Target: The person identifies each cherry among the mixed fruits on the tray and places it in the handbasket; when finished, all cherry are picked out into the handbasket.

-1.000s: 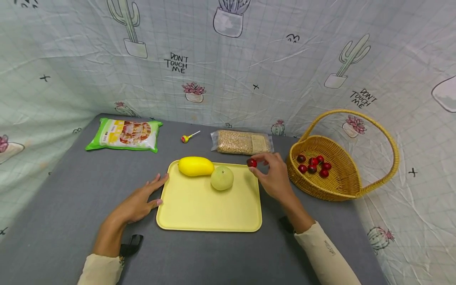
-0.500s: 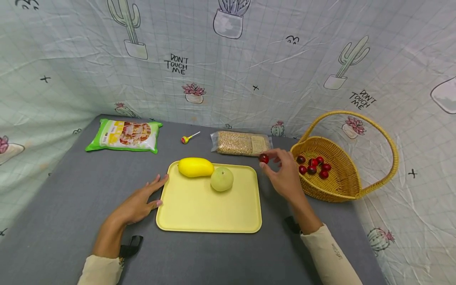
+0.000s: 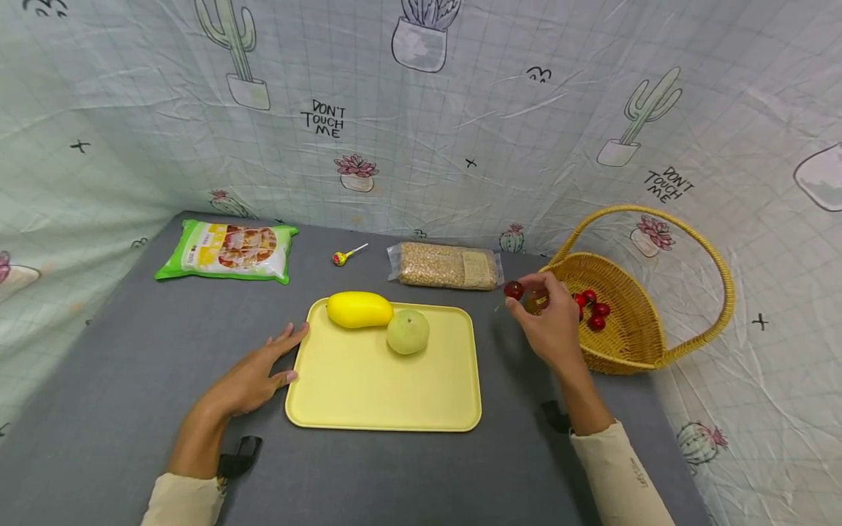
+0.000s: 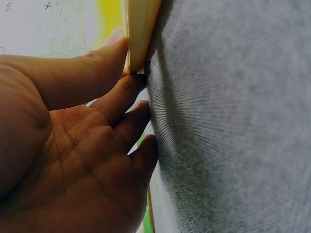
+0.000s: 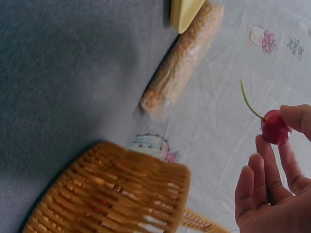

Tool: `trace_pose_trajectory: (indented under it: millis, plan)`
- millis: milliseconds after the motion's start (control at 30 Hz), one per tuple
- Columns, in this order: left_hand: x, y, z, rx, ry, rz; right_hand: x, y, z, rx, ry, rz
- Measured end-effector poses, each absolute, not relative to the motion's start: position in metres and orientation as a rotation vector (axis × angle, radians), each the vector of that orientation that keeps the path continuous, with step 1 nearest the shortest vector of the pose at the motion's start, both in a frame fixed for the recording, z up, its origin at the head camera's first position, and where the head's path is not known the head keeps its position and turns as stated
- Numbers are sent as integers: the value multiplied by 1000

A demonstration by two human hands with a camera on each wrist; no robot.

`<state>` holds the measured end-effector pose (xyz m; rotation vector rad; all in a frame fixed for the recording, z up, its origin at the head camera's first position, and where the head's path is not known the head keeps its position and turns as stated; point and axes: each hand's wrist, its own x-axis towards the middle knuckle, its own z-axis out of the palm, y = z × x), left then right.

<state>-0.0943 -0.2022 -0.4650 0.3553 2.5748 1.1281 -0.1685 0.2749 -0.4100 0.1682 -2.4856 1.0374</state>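
Note:
My right hand [image 3: 552, 321] pinches a dark red cherry [image 5: 276, 127] between thumb and fingertips; its green stem sticks out in the right wrist view. In the head view this hand overlaps the left rim of the wicker basket [image 3: 625, 354], where several more cherries [image 3: 597, 322] lie. The hand hides part of them. My left hand [image 3: 253, 376] rests at the left edge of the yellow tray [image 3: 388, 402], thumb and fingertips touching its rim [image 4: 141, 34]. On the tray, a yellow mango [image 3: 359, 310] and a round pale green fruit [image 3: 408, 332] sit side by side at the back.
Behind the tray lie a clear bag of pale grains or beans [image 3: 447, 266], a lollipop [image 3: 340, 258] and a green-edged food packet [image 3: 230, 250]. The basket's tall handle [image 3: 720, 270] arches up at the right. A patterned cloth [image 3: 421, 131] hangs behind the grey table [image 3: 131, 387].
My right hand has carried the cherry rightward from the tray's back right corner to the basket's left side. The left hand stays at the tray's edge.

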Motion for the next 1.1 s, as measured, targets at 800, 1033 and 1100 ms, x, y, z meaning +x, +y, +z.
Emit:
trace_pose_trajectory:
  millis: [800, 1033, 1100]
  plan:
    - [-94, -203, -464, 348, 2577, 1126, -168, 327, -401, -64, -2466, 1014]
    - [-94, -203, -465, 363, 2589, 1126, -166, 344, -398, -226, -2521, 1040]
    - [-94, -203, -465, 361, 2591, 1122, -166, 349, -398, -254, -2522, 1061]
